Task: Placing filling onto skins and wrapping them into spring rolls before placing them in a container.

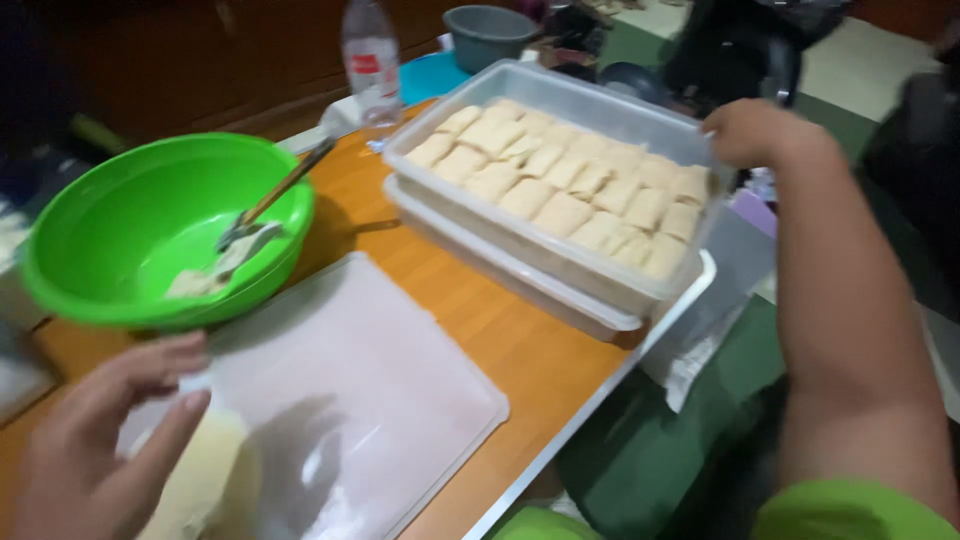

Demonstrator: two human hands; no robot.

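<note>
My left hand (95, 440) hovers at the near left over a pale translucent board (380, 400), its fingers curled around a thin pale dough sheet (205, 470) that lies on the board. My right hand (755, 130) reaches to the far right corner of a clear plastic container (560, 270) and grips its rim. The container is packed with several rolled, pale beige pastries (565, 185) in rows and rests on a second container or lid.
A green bowl (120, 210) with a metal spoon (270, 200) and a little filling stands at the left on the wooden table (510, 340). A plastic bottle (372, 60) and a grey pot (488, 35) are at the back. The table's edge runs diagonally at the right.
</note>
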